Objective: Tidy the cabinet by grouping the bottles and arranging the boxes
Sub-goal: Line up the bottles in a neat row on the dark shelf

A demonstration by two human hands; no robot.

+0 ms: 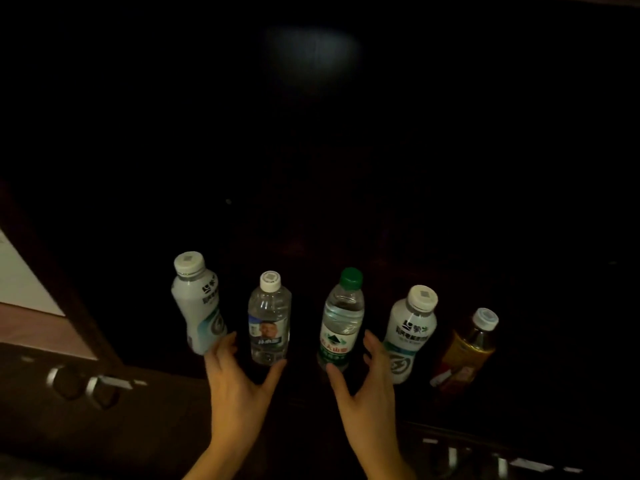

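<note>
Several bottles stand in a row on a dark cabinet shelf. From the left: a white milk bottle (199,303), a clear water bottle with a white cap (269,318), a green-capped water bottle (341,320), a second white milk bottle (410,336) and an amber tea bottle (467,348). My left hand (239,379) is spread just in front of the clear bottle, thumb and fingers either side of its base. My right hand (367,386) is spread the same way at the green-capped bottle's base. Neither hand is closed on a bottle. No boxes are visible.
The cabinet interior behind the bottles is very dark, with a faint light patch (311,50) high up. A dark wooden frame (90,327) rises at the left beside a pale surface (20,282). Metal round handles (83,386) sit at lower left, more metal fittings (498,462) at lower right.
</note>
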